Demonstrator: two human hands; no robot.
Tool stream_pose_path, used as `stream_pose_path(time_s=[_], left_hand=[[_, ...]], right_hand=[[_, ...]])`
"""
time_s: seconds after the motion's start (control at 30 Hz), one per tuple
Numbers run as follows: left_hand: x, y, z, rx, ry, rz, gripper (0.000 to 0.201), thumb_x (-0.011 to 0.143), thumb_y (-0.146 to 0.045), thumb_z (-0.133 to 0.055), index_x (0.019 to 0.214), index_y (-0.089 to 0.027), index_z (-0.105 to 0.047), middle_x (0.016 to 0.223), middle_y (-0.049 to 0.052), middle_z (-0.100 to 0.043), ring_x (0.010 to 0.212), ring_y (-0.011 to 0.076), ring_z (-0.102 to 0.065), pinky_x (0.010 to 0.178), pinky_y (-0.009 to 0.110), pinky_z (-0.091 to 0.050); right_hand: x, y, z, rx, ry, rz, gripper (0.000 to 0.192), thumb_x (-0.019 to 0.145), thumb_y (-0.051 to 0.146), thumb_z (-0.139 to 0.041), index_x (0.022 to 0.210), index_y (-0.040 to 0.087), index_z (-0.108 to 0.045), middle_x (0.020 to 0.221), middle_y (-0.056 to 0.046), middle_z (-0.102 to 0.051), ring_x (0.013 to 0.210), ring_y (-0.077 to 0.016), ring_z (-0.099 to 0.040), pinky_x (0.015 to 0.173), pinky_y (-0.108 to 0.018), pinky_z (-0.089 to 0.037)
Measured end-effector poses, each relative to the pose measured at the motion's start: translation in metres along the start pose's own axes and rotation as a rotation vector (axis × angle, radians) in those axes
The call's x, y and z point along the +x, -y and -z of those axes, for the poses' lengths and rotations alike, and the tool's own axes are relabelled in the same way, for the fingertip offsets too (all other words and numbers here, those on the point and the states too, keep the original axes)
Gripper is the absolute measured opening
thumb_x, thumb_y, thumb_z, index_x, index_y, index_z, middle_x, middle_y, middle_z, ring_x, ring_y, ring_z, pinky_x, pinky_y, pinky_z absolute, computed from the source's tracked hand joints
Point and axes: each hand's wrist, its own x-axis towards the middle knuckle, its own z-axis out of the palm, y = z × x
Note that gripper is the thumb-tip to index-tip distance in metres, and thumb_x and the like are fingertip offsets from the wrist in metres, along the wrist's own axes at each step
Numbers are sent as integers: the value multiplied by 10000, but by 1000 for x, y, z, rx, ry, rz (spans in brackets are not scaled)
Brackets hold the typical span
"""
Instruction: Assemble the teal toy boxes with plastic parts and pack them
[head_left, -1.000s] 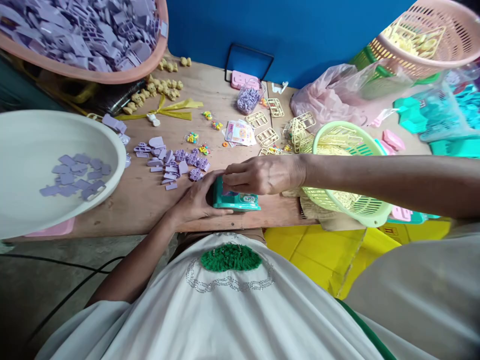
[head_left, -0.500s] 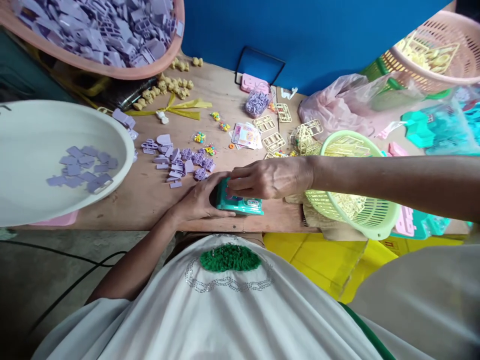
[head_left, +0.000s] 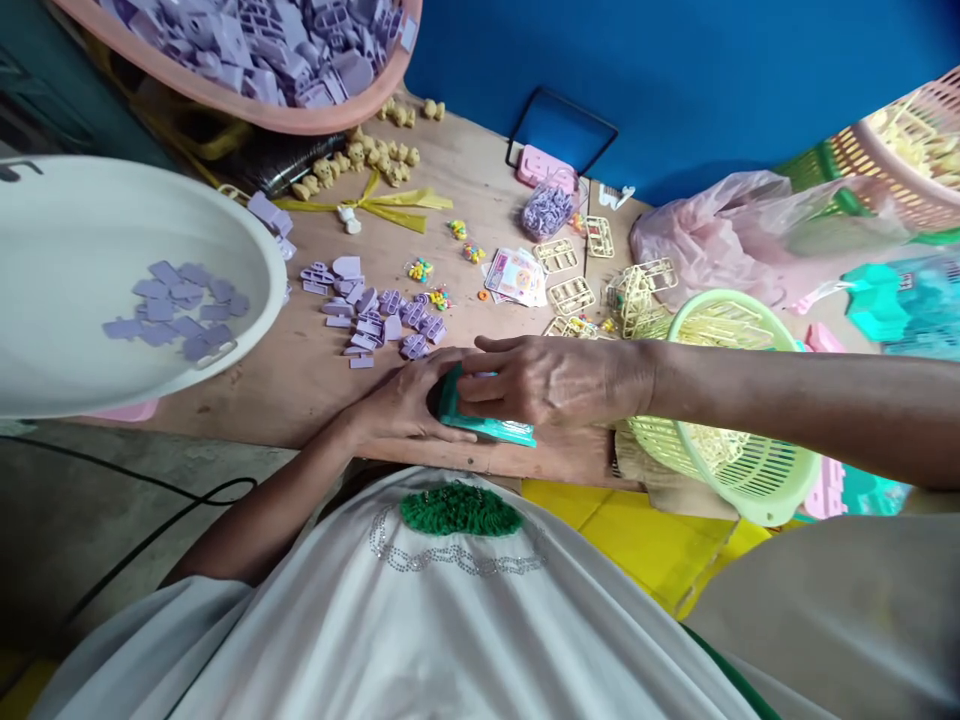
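A wooden table (head_left: 300, 380) is being worked at, with a white basin (head_left: 45, 330) sitting at its nine o'clock and a green basket (head_left: 750, 470) at three o'clock. Loose purple pieces (head_left: 375, 315) are lying scattered at eleven o'clock from the hands. A teal toy box (head_left: 487, 428) is being held at the table's near edge, at six o'clock. It is being gripped from the nine o'clock side by the left hand (head_left: 401, 405), fingers curled against its end. The right hand (head_left: 551, 380) is being pressed down over its top, fingers together, covering most of it
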Motion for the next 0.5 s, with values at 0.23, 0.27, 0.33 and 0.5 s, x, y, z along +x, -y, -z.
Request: stream_pose_path(time_s=[0.23,0.27,0.33,0.5], left_hand=[[-2,-4,-1,8,-34,1,919,677,-461,-992,1449,-237,-546,1448,129,-670,1371,356,-649,1198,493,-523],[-2,-4,-2,11,-37,6,915,680,-462,-989,1446,-240,-541,1445,125,-671,1356,351,-658,1184,482,-533],[-3,-5,-2,25,-37,32,891,695,-474,-978,1434,-246,-536,1423,113,-678,1313,335,-679,1137,449,-558],[-5,2,-4,24,-68,76,934,642,-551,-997,1405,-237,-561,1380,107,-690,1276,337,-686,1107,432,-564]], right_hand=[[-30,43,-32,325,-466,-427,567,1119,152,-411,1684,165,-364,1454,-207,-656,1327,-245,-680,1038,-371,-639],[-31,53,-39,350,-543,-494,575,1115,163,-440,1685,191,-373,1439,-208,-663,1308,-258,-685,1021,-388,-642],[-28,75,-53,333,-634,-532,556,1108,185,-480,1662,189,-425,1444,-223,-660,1338,-304,-655,1046,-469,-629],[0,114,-80,268,-694,-694,532,1109,287,-510,1598,78,-512,1559,-284,-576,1518,-414,-492,1207,-709,-463]])
